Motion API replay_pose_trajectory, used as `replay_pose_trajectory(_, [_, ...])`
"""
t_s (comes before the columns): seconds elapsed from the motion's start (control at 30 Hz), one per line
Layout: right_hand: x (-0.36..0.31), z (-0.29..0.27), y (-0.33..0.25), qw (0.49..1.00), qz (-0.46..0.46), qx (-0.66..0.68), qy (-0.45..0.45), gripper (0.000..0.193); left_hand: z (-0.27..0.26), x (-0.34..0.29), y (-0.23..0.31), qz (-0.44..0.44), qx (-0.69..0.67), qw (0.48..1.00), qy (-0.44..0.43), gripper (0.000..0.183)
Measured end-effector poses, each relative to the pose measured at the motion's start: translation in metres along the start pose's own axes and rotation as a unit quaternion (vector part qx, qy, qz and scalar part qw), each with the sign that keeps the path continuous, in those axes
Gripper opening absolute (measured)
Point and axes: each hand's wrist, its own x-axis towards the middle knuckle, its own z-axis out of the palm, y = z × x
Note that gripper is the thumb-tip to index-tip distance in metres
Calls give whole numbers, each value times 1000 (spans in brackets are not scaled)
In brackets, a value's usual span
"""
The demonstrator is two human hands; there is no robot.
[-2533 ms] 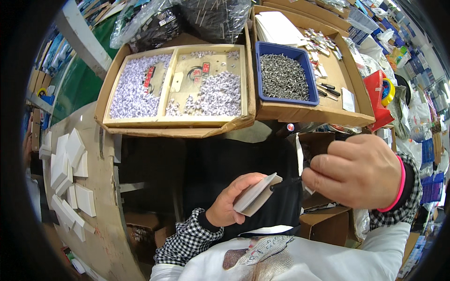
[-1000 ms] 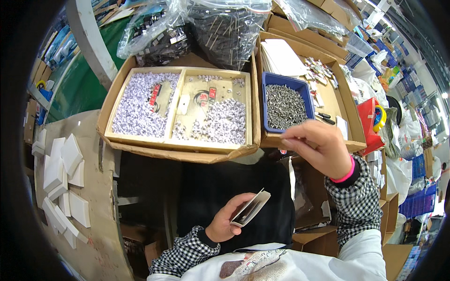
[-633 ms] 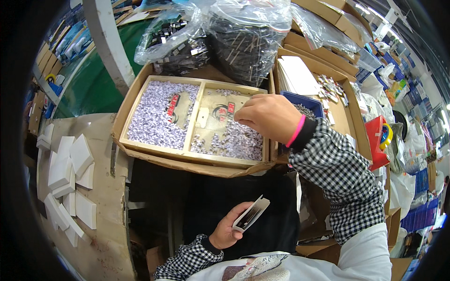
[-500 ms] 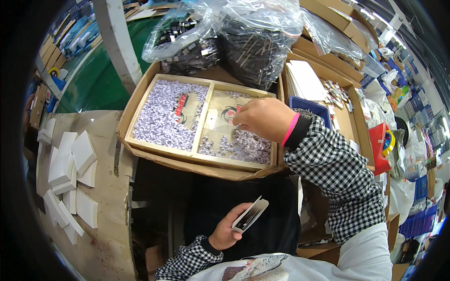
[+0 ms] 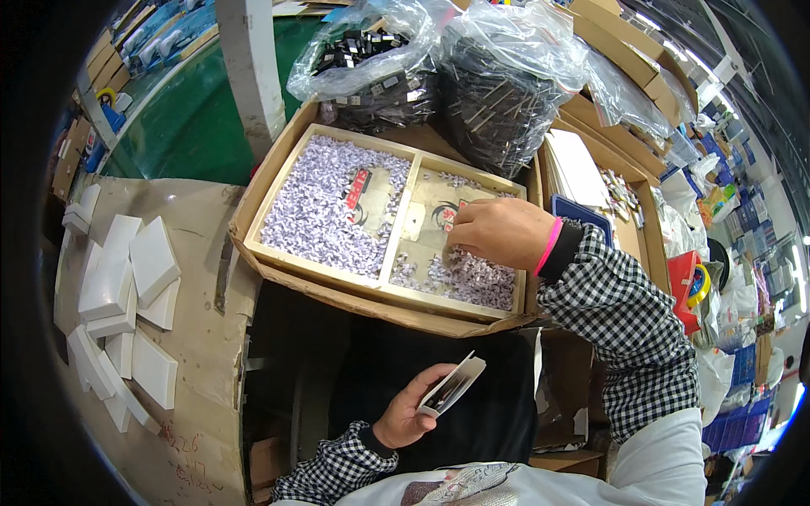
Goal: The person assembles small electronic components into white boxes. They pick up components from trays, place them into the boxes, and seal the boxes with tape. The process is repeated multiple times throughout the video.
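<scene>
Low in front of my body, my left hand (image 5: pixel 405 419) is closed around a small open white box (image 5: pixel 453 388), tilted, with something dark and thin inside. My right hand (image 5: pixel 506 234) is over the right compartment of a wooden tray (image 5: pixel 400 221), its fingers bent down and pressed together among small pale pieces (image 5: pixel 488 282). What those fingertips hold, if anything, cannot be made out. Many similar tiny whitish-purple pieces (image 5: pixel 312 211) fill most of the left compartment. Bare patches of the tray's printed bottom show in both compartments.
The tray lies in a shallow cardboard box (image 5: pixel 363 308). Behind it are clear bags of black parts (image 5: pixel 363 80) and dark thin pieces (image 5: pixel 498 101). White boxes (image 5: pixel 110 287) are piled at left. A blue bin (image 5: pixel 582 208) and white cards (image 5: pixel 578 169) lie at right.
The view has shifted slightly, so the tray sits farther right in the picture. My right hand stays over the right compartment, its fingertips lower toward the pieces. My left hand still holds the white box.
</scene>
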Motion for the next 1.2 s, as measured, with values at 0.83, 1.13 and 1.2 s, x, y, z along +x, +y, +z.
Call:
replay_pose_trajectory(0.83, [62,-34,8,947,143,282,51,22,-22,-10,0,17,-63,998,7,85])
replay_pose_trajectory(1.13, [123,-11,2,980,1,143,138,17,-22,-11,8,28,-47,998,23,85])
replay_pose_trajectory(1.2, [131,-3,-2,984,39,139,109,18,-24,-12,9,28,-44,998,30,85])
